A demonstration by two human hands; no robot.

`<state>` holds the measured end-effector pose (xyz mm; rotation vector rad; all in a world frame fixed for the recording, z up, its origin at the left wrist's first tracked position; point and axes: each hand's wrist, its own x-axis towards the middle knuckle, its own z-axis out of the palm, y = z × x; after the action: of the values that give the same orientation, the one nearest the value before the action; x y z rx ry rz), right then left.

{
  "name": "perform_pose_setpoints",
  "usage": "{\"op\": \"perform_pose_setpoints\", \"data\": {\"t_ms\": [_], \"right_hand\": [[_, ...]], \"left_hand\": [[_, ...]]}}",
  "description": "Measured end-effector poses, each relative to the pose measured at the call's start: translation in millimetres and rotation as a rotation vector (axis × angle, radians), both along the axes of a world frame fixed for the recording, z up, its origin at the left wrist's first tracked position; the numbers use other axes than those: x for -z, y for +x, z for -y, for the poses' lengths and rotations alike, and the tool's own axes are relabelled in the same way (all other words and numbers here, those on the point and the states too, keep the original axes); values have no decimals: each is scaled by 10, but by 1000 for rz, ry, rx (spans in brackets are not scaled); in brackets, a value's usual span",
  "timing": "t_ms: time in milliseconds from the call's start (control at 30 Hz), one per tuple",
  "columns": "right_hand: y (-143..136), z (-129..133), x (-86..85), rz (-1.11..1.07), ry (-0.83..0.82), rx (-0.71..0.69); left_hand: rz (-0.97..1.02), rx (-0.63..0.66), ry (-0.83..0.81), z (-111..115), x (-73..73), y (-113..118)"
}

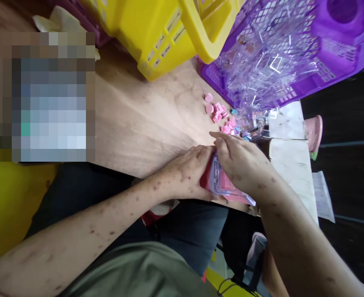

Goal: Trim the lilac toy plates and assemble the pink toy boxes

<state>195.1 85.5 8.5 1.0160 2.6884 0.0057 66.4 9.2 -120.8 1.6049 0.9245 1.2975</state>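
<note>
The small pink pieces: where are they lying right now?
In the head view the small pink pieces lie loose on the wooden table, right of centre, just beyond the hands and beside the purple basket.

Daylight here is bright and even, soft on my table (144,119), with hardly any shadow under my hands. Glare streaks the clear plastic (259,78) in the purple basket (339,53). The right edge falls off into near black. A pixelated block (45,99) covers the upper left. The view is tilted, and my forearms smear at the bottom edge.
</note>
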Motion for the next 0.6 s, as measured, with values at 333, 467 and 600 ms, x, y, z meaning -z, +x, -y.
{"op": "perform_pose_setpoints", "data": {"t_ms": [333,467,600], "right_hand": [[125,128,-34,-481,-173,556],[464,341,-3,-657,-199,299],[643,417,-6,-427,-54,-49]], "left_hand": [[-1,9,8,17,16,-18],[-25,-10,-5,32,13,-7],[-35,-19,16,33,30,15]]}}
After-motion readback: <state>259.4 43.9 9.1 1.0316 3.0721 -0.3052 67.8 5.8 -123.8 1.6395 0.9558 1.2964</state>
